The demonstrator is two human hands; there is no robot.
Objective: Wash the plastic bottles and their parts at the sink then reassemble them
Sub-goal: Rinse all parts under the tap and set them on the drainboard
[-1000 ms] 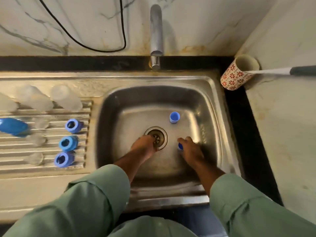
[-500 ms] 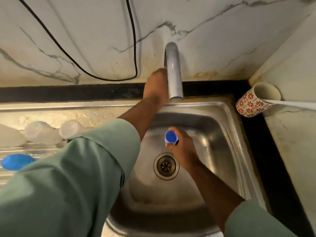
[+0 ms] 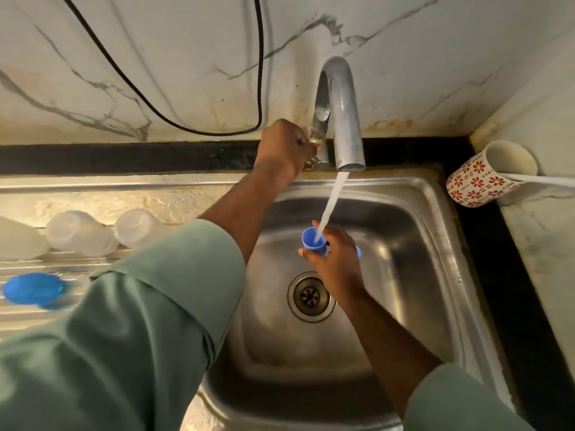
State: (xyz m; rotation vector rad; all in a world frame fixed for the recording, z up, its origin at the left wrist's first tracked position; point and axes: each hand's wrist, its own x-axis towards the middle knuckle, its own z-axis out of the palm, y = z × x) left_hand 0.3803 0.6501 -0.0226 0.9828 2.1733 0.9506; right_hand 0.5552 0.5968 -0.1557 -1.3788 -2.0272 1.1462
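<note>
1. Leftmost, on the ribbed draining board [image 3: 37,312], I saw a blue part [image 3: 32,289] lying blurred at the frame's edge; I could not tell its shape beyond a rounded blue form.
2. Just behind it, three translucent white plastic bottles [image 3: 82,233] lay on their sides in a row at the back of the board, cloudy and with no caps that I could see on them.
3. Next along, my left hand [image 3: 284,147] reached up to the back of the sink, its fingers curled round the tap's handle [image 3: 320,119], grasping it.
4. The chrome tap [image 3: 343,113] arched forward from the marble wall, and a stream of water [image 3: 331,202] ran slanting down from its spout.
5. Under that stream, my right hand [image 3: 334,265] held a small blue cap [image 3: 312,239] over the steel sink [image 3: 420,275], above and behind the drain [image 3: 311,297]. The fingers wrapped it from the side.
6. The cap looked like a short open cup, bright blue, its mouth turned up towards the spout, with the water falling straight into it.
7. A second bit of blue [image 3: 358,252] showed at the far side of the same hand; I could not tell what it was.
8. Rightmost, a mug [image 3: 479,181] with a red flower pattern lay tipped on the black counter corner.
</note>
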